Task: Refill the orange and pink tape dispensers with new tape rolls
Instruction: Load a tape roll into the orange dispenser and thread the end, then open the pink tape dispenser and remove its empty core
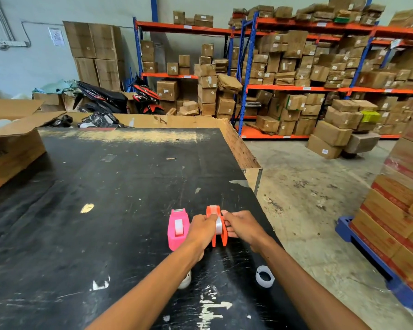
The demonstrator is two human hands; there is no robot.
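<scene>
Both hands, left hand (202,226) and right hand (242,226), pinch the tape roll (218,225) upright inside your orange dispenser (217,231), whose long axis runs toward the bench's far edge.

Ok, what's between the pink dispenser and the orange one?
The left hand, gripping the orange dispenser beside the pink dispenser, fills that gap in the head view.
</scene>
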